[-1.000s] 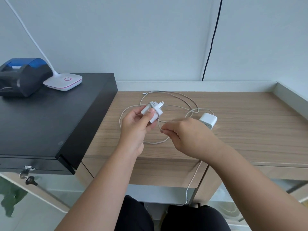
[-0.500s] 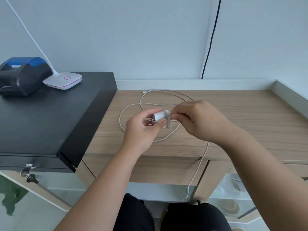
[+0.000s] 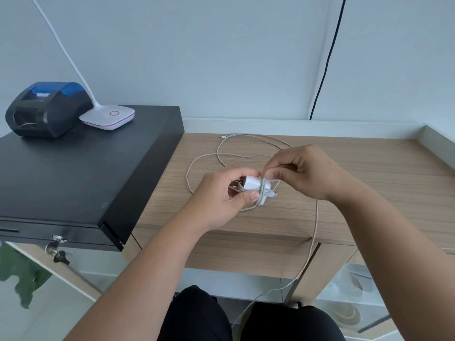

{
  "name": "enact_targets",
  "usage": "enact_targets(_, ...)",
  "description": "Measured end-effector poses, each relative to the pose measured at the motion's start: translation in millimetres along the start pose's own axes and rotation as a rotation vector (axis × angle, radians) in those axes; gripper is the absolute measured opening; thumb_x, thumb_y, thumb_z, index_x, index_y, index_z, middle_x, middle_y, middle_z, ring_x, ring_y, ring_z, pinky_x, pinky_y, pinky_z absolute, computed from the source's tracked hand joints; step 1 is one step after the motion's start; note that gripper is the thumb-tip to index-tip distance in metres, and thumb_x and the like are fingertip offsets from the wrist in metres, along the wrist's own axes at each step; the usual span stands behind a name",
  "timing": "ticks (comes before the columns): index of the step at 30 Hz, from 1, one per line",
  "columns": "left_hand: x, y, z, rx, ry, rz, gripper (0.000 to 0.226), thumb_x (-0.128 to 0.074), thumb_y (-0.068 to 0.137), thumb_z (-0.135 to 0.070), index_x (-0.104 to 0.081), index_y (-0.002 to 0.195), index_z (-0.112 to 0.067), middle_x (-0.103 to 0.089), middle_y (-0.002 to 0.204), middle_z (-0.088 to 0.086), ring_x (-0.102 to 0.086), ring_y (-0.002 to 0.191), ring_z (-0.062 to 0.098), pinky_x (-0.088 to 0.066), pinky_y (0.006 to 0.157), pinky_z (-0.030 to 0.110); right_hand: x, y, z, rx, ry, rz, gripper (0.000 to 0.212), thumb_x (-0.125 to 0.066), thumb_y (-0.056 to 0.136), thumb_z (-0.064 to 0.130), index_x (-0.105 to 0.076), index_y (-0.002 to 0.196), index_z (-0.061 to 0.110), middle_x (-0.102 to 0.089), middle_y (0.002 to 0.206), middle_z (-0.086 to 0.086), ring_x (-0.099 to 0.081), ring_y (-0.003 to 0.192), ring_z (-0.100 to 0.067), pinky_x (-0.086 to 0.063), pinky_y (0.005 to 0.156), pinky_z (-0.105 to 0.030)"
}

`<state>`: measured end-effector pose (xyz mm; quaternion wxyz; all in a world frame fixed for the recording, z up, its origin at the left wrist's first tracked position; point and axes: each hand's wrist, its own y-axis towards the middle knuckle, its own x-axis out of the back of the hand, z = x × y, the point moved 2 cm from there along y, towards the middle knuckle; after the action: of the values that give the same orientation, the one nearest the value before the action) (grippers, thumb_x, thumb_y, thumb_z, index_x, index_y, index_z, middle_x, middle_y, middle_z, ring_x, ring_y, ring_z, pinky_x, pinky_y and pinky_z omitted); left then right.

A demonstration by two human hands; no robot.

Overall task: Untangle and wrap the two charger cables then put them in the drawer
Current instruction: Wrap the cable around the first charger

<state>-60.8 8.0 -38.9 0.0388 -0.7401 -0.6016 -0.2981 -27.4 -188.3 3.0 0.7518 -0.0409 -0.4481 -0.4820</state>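
Note:
My left hand (image 3: 222,195) pinches a white charger plug (image 3: 253,183) above the wooden desk (image 3: 381,183). A turn of white cable goes around the plug's right end. My right hand (image 3: 302,172) grips that cable just right of the plug. Loose white cable (image 3: 204,161) loops on the desk behind my hands, with a small connector tip (image 3: 222,136) near the back. Another stretch of cable (image 3: 316,232) hangs over the desk's front edge toward my lap. The second charger plug is hidden behind my right hand.
A black cash drawer box (image 3: 73,183) stands at the left, with keys (image 3: 57,252) in its front lock. On it sit a black and blue receipt printer (image 3: 46,109) and a white lamp base (image 3: 108,117). A black wire (image 3: 325,65) runs down the wall.
My left hand turned the plug from prongs up to lying sideways. My right hand rose from the desk to the plug's right side, laying cable around it, and now hides the second plug.

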Motion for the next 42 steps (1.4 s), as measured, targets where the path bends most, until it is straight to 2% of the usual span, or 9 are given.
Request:
enact_targets(7, 1, -6, 1, -0.075, -0.047, 0.009, 0.035, -0.073, 0.082, -0.023, -0.068, 0.115, -0.030, -0.072, 0.102, -0.001, -0.068, 0.092, 0.016, -0.056, 0.084, 0.042, -12, -4, -14, -0.100, 0.319, -0.032, 0.018, -0.072, 0.078, 0.034, -0.076, 0.080, 0.016, -0.072, 0.079, -0.014, -0.064, 0.074, -0.035, -0.051, 0.075, -0.052)
enact_targets(10, -1, -7, 1, -0.080, -0.113, 0.034, 0.035, -0.074, 0.082, -0.023, -0.067, 0.115, -0.034, -0.071, 0.102, -0.001, -0.068, 0.092, 0.015, -0.056, 0.086, 0.042, -13, -6, -18, -0.133, 0.435, -0.055, 0.026, -0.078, 0.073, 0.039, -0.075, 0.076, 0.013, -0.065, 0.072, -0.028, -0.053, 0.065, -0.026, -0.045, 0.064, -0.041)
enact_targets(13, -3, -7, -3, -0.090, -0.251, 0.077, 0.035, -0.075, 0.080, -0.028, -0.068, 0.114, -0.032, -0.071, 0.103, 0.003, -0.068, 0.095, 0.021, -0.057, 0.086, 0.043, -15, -10, -22, -0.194, 0.583, -0.108, 0.014, -0.070, 0.079, 0.024, -0.072, 0.073, 0.011, -0.055, 0.051, 0.001, -0.035, 0.046, -0.007, -0.028, 0.046, -0.019)
enact_targets(19, -9, 1, -10, -0.101, -0.536, -0.123, 0.036, -0.072, 0.080, -0.006, -0.066, 0.114, -0.018, -0.074, 0.101, -0.005, -0.067, 0.097, 0.011, -0.054, 0.085, 0.027, -60, -21, -26, -0.385, 0.836, -0.204, 0.019, -0.056, 0.086, 0.020, -0.067, 0.071, 0.022, -0.033, 0.050, 0.000, -0.023, 0.041, -0.006, -0.012, 0.042, -0.021)
enact_targets(24, -17, 8, 3, -0.006, -0.569, -0.311, 0.033, -0.072, 0.082, -0.010, -0.067, 0.112, -0.021, -0.075, 0.098, -0.009, -0.068, 0.096, 0.011, -0.056, 0.088, 0.036, -84, -37, -4, -0.338, 0.238, -0.377, 0.018, -0.054, 0.097, 0.021, -0.069, 0.088, 0.018, -0.057, 0.053, 0.009, -0.049, 0.052, -0.008, -0.037, 0.054, -0.019)
enact_targets(28, -22, 11, 9, 0.071, -0.476, -0.339, 0.031, -0.074, 0.083, -0.011, -0.069, 0.108, -0.028, -0.074, 0.098, -0.010, -0.069, 0.094, 0.011, -0.056, 0.091, 0.045, -92, -48, 10, -0.294, -0.014, -0.189, 0.021, -0.048, 0.098, 0.026, -0.066, 0.094, 0.016, -0.057, 0.059, -0.001, -0.056, 0.060, -0.027, -0.049, 0.062, -0.038)
enact_targets(31, -20, 11, 16, 0.095, -0.299, -0.285, 0.033, -0.077, 0.078, -0.032, -0.069, 0.108, -0.041, -0.073, 0.103, 0.000, -0.070, 0.092, 0.019, -0.056, 0.090, 0.042, -71, -53, 12, -0.270, -0.115, -0.148, 0.020, -0.050, 0.097, 0.027, -0.066, 0.094, 0.016, -0.064, 0.066, -0.006, -0.059, 0.065, -0.030, -0.049, 0.063, -0.040)
enact_targets(34, -23, 10, 20, 0.060, -0.092, -0.196, 0.038, -0.073, 0.073, -0.048, -0.066, 0.110, -0.052, -0.065, 0.101, 0.004, -0.065, 0.087, 0.018, -0.055, 0.084, 0.036, -37, -52, 11, -0.235, -0.143, -0.176, 0.016, -0.058, 0.093, 0.025, -0.064, 0.081, 0.016, -0.050, 0.052, 0.008, -0.046, 0.049, -0.010, -0.039, 0.051, -0.029)
enact_targets(42, -26, 3, -3, -0.030, -0.090, 0.088, 0.046, -0.076, 0.079, -0.029, -0.061, 0.122, -0.040, -0.055, 0.091, -0.023, -0.059, 0.087, 0.006, -0.054, 0.092, 0.042, -1, -41, -1, -0.162, 0.002, -0.161, 0.018, -0.073, 0.083, 0.032, -0.064, 0.075, 0.019, -0.042, 0.051, 0.003, -0.036, 0.048, -0.006, -0.026, 0.048, -0.016)
